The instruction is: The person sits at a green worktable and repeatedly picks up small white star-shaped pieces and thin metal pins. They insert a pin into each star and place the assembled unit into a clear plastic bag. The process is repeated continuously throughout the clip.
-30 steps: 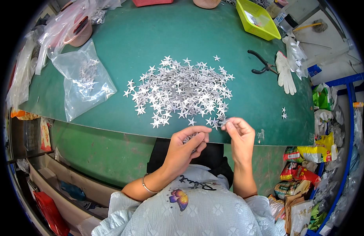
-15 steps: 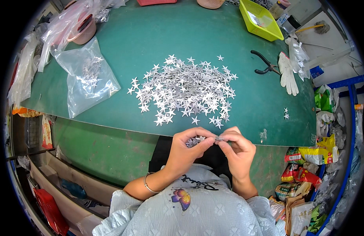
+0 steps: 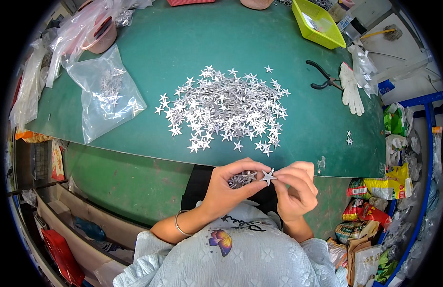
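Observation:
My left hand (image 3: 227, 186) curls around several small silver metal starfish (image 3: 239, 180) in its palm. Between its thumb and forefinger tips sits one starfish (image 3: 268, 177), its flat face turned up. My right hand (image 3: 297, 190) pinches an arm of that same starfish from the right side. Both hands are just off the near edge of the green table (image 3: 149, 138), above my lap. Beyond them spreads a large heap of matching starfish (image 3: 226, 107). Two or so more lie apart (image 3: 349, 137) at the table's right.
A clear plastic bag (image 3: 94, 115) holding starfish lies on the left. Black-handled pliers (image 3: 324, 76) and a white glove (image 3: 350, 91) rest on the right, below a yellow-green basket (image 3: 319, 28). A pink basket (image 3: 102, 40) stands far left.
The starfish between my fingertips has turned from edge-on to face-up. My right hand has shifted slightly right, and the left thumb and forefinger have spread a little.

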A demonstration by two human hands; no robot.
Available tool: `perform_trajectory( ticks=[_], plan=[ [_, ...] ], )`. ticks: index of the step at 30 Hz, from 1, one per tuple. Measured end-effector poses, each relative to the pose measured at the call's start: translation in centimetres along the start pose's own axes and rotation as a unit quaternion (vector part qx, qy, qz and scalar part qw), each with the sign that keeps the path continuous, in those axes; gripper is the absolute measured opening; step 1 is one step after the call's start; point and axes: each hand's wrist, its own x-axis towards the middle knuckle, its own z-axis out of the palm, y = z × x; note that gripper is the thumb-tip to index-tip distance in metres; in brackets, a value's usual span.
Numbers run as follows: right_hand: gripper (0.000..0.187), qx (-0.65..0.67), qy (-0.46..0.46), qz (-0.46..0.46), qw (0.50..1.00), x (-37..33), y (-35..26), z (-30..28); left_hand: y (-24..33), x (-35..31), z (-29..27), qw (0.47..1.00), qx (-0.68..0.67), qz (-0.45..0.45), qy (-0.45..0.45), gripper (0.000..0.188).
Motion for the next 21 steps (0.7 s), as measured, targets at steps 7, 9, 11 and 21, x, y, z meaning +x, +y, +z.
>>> perform_trajectory(
  ticks=[7,9,11,21],
  plan=[
    [0.020,0.033,-0.004,0.051,0.998,0.0,0.1,0.0,-0.1,0.0,0.0,1.000,-0.020,-0.007,-0.001,0.023],
    [0.019,0.032,-0.008,0.052,0.998,-0.1,0.3,0.0,-0.2,0.0,0.0,1.000,-0.023,-0.014,-0.001,0.022],
    [0.018,0.052,-0.021,0.058,0.997,-0.1,0.5,-0.1,-0.1,0.1,0.1,1.000,-0.022,-0.022,0.003,0.020],
    [0.008,0.294,-0.075,0.365,0.880,-1.3,2.1,0.3,-0.8,0.4,0.1,0.979,-0.094,-0.169,0.063,0.010]
  ],
)
